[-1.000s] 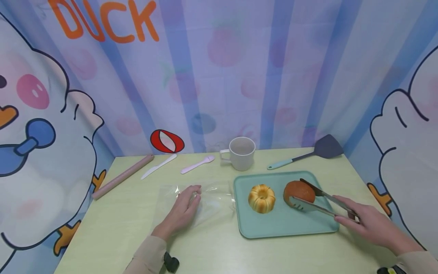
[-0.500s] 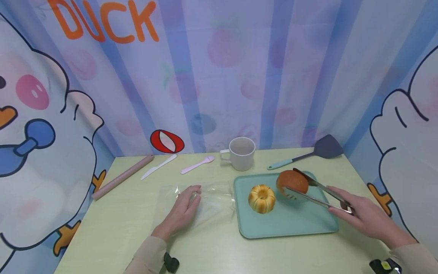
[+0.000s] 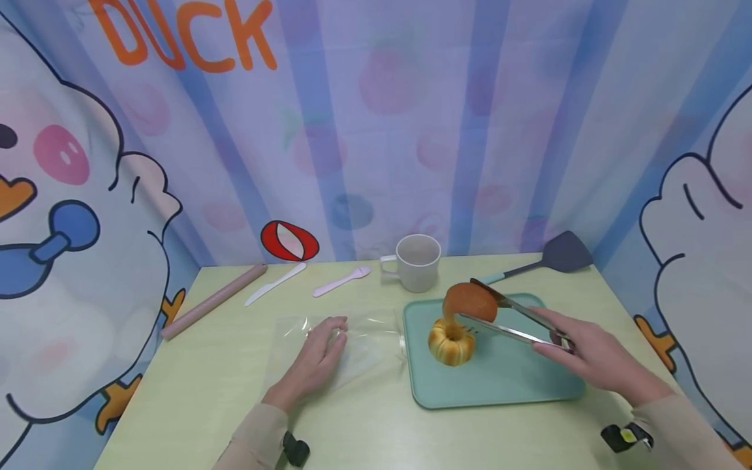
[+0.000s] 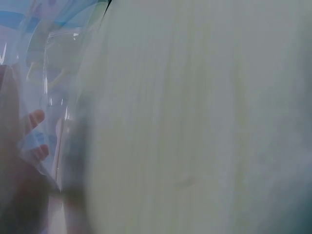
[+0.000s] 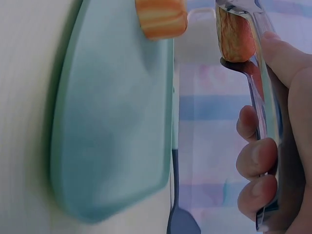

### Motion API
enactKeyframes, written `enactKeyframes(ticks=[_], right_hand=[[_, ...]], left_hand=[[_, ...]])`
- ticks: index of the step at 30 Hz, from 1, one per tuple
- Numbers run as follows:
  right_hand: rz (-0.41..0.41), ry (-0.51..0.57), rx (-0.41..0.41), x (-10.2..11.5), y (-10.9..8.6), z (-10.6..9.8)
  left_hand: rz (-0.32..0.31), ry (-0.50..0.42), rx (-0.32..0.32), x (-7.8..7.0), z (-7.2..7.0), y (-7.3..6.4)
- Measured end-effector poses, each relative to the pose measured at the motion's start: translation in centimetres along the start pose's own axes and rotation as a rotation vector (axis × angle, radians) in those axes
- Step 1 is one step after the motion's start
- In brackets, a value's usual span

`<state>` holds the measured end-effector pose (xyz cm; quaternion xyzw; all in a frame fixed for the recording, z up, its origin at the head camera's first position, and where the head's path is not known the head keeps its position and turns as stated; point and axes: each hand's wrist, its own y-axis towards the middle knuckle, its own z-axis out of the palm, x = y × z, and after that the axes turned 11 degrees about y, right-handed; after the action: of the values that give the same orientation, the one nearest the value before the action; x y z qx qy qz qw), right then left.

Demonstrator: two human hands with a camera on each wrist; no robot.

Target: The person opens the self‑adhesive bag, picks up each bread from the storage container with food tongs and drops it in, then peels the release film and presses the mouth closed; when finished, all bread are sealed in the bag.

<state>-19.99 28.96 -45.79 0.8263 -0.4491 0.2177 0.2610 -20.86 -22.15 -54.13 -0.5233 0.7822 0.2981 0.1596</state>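
Note:
My right hand [image 3: 593, 356] grips metal tongs [image 3: 502, 329], whose tips hold a round brown bun [image 3: 470, 302] between them. The bun is raised over the tray's left part and overlaps the back of a golden ring-shaped bread [image 3: 449, 350] in the head view. That bread sits on the green tray [image 3: 499, 384]. In the right wrist view the bun [image 5: 236, 36] appears clamped well off the tray. To the tray's left, my left hand [image 3: 314, 359] rests on a clear plastic bag [image 3: 370, 352]. Part of that hand's fingers [image 4: 37, 118] shows beside the shiny film in the left wrist view.
Along the table's back lie a pink rolling pin [image 3: 214, 302], a white plastic knife [image 3: 275, 284] and a lilac plastic fork or spoon [image 3: 342, 281]. Further right stand a grey mug [image 3: 418, 264] and, lying behind the tray, a spatula [image 3: 565, 252]. A printed curtain [image 3: 405, 130] hangs behind.
My right hand has lifted the bun off the tray's right side with the tongs and carried it left, over toward the ring-shaped bread. The left hand has stayed on the bag.

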Motion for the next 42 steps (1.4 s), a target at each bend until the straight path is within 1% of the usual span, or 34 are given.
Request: enactKeyframes(ticks=[7,14,20,22,27,32,35,42], right_hand=[[-0.066,0.024,0.048,1.2,2.1,1.2],[-0.119,0.02,0.092,2.3,3.9,2.6],[-0.232,-0.015,0.12,2.9,5.1,4.2],[-0.25,-0.029,0.137,3.2,5.4,4.6],[-0.249,-0.029,0.189,4.1,6.0,5.4],[-0.228,-0.025,0.243,4.4,6.5,5.7],[-0.215,-0.03,0.271,4.5,6.7,5.8],[-0.183,0.007,0.308,4.3,7.2,5.5]], left_hand=[[0.009,-0.009,-0.019,-0.2,0.0,0.1],[0.009,0.001,-0.019,-0.3,0.0,0.2],[0.016,-0.003,-0.013,-0.1,0.1,0.2],[0.025,-0.002,-0.018,-0.1,0.2,0.2],[0.063,0.005,-0.047,0.0,0.4,0.1],[0.091,0.013,-0.058,0.0,0.4,0.0],[0.09,0.016,-0.056,-0.1,0.4,-0.1],[0.095,0.007,-0.044,-0.1,0.2,-0.3]])
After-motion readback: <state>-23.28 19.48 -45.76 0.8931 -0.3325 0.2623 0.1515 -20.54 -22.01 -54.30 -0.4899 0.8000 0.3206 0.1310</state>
